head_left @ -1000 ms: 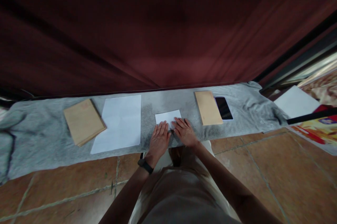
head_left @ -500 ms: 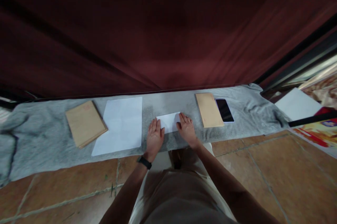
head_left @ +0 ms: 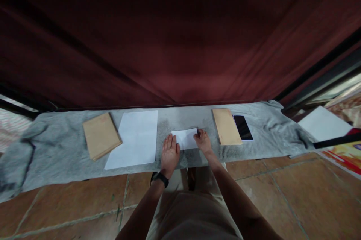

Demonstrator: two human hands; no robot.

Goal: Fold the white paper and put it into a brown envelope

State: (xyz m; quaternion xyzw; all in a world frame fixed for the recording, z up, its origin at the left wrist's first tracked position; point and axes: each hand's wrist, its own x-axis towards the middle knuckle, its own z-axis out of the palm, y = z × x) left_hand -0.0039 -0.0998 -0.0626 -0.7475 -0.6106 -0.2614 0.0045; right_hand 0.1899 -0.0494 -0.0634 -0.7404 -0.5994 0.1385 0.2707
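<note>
A small folded white paper (head_left: 186, 138) lies on a grey cloth (head_left: 254, 146) spread along the floor. My left hand (head_left: 170, 153) rests flat at the paper's left edge, fingers together, a black band on the wrist. My right hand (head_left: 203, 140) has its fingers curled at the paper's right edge, pinching it. Both hands touch the paper.
A larger white sheet (head_left: 135, 138) and a stack of brown envelopes (head_left: 100, 135) lie to the left. A single brown envelope (head_left: 226, 126) and a dark phone (head_left: 243, 127) lie to the right. A dark red curtain (head_left: 180, 37) hangs behind. Terracotta floor tiles (head_left: 296, 195) are nearest me.
My hands slid apart from the paper's near edge to its left and right sides. The right hand's fingers have now curled onto the right edge. The view has shifted slightly.
</note>
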